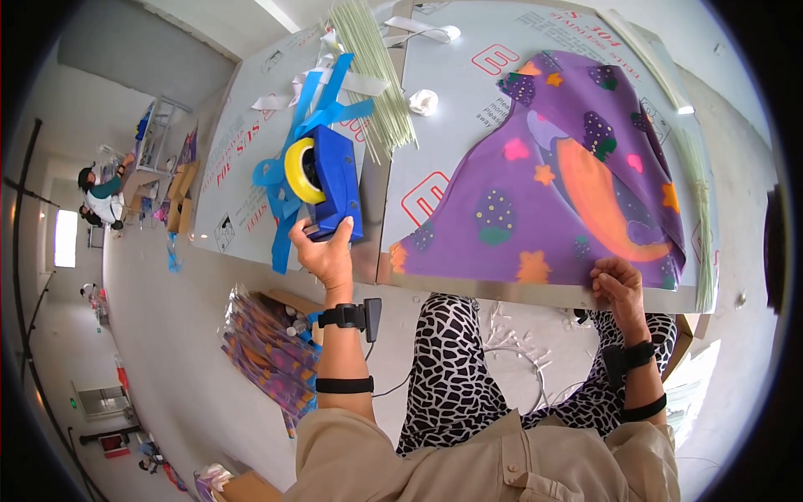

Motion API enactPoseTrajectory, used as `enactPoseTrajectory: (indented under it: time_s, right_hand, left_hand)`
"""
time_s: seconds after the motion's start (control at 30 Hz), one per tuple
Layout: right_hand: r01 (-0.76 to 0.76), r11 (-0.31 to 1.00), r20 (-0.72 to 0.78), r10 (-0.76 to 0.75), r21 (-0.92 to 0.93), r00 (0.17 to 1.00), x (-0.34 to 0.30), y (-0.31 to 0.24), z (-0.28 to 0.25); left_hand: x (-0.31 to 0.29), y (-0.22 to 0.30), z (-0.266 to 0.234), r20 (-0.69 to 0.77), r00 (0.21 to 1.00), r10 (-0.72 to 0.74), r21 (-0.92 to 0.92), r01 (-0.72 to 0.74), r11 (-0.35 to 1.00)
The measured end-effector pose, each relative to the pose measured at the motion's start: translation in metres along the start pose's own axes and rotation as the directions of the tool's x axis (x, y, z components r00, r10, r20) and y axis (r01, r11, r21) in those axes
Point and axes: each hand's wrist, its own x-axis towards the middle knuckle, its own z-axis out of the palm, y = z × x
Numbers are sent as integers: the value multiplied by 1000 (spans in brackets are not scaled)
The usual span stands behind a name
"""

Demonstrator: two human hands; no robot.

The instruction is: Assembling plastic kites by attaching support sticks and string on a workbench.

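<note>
My left hand (pixel 326 258) grips the near end of a blue tape dispenser (pixel 341 180), thumb on one side and fingers on the other. A roll of yellow tape (pixel 303 170) sits in the dispenser. At the near edge of a purple patterned fabric piece (pixel 535 184), my right hand (pixel 617 286) is closed, its fingers curled together; what they hold, if anything, is hidden. The fabric lies spread on the table, printed with an orange crescent, stars and dotted shapes. Blue ribbon strips (pixel 288 205) lie beside and beyond the dispenser.
A bundle of thin pale rods (pixel 372 71) lies beyond the dispenser, near a crumpled white piece (pixel 424 102). More rods (pixel 696 222) line the table's right edge. Packaged purple fabric (pixel 272 347) sits below at left. Another person (pixel 104 194) is far left.
</note>
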Motion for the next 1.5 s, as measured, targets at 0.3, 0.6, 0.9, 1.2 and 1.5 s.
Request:
enactPoseTrajectory:
  time_s: [0.3,0.6,0.9,1.2,1.5]
  right_hand:
    - [32,999,-22,-33,-26,999,4,3,2]
    - [71,995,-62,-76,-73,995,2,6,7]
    - [118,986,-112,-132,-122,985,4,16,3]
    - [184,962,-54,-198,-200,979,-89,0,1]
    - [232,920,-204,-305,-314,930,-145,-3,-87]
  left_hand:
    - [-15,-2,12,22,992,124,150,-126,981]
    - [-21,0,13,44,993,110,217,-117,969]
    - [-14,2,5,171,983,64,217,-101,971]
    - [-99,-7,-75,463,839,-286,-93,367,926]
    - [-163,65,-99,776,630,34,55,-121,991]
